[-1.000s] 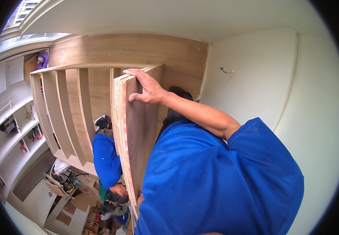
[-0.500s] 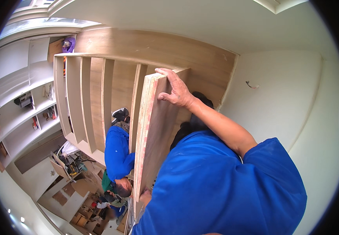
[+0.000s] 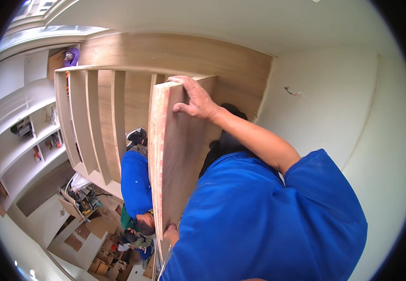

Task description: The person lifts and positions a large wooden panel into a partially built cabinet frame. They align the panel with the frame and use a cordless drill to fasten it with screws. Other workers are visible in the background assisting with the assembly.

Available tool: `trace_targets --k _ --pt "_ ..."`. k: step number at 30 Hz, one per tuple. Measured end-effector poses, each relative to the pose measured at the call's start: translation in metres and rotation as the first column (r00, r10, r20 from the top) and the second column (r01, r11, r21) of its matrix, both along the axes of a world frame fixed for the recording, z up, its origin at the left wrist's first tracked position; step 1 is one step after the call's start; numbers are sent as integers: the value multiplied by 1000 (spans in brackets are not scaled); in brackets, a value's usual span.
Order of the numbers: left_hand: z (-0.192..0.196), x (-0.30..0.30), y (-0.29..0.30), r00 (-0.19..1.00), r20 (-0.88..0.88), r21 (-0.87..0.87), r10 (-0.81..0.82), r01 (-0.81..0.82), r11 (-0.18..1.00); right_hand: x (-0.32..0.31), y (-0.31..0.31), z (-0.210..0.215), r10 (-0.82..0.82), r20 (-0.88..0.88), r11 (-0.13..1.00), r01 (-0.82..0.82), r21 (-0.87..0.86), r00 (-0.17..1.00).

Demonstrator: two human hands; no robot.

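Observation:
A thick wooden panel (image 3: 177, 154) with pale layered edges and a brown face stands on edge in front of me. My right hand (image 3: 196, 99) holds its upper end, fingers over the top and thumb spread on the brown face. At the lower end, my left hand (image 3: 170, 233) grips the panel's edge; part of it is hidden by my blue shirt. Behind the panel stands a wooden frame (image 3: 92, 119) with several parallel dividers. I cannot tell whether the panel is joined to it.
A person in a blue top (image 3: 135, 180) bends beside the frame, just left of the panel. White shelving (image 3: 13, 154) lines the left side. Tools and board pieces (image 3: 88, 199) lie at lower left, near other people. A wire (image 3: 293, 92) sticks out of the right wall.
The panel, both hands and the surroundings appear slightly farther left in the picture. More of my left hand shows at the panel's lower end. Both hands keep their hold.

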State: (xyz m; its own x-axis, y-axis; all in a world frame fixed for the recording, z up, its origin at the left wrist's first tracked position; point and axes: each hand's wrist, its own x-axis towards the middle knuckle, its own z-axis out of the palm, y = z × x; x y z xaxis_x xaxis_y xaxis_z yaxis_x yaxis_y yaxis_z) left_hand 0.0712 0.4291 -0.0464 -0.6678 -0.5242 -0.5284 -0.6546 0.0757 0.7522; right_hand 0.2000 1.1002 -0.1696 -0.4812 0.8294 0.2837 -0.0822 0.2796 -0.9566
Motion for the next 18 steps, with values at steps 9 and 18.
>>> trace_targets --k 9,18 --pt "3 -3 15 1000 2 -43 -24 25 999 -2 -7 4 -38 27 999 38 -9 999" --pt "-10 -3 30 1000 13 -71 21 -20 997 0 -7 8 -1 -35 1000 0 -14 999"
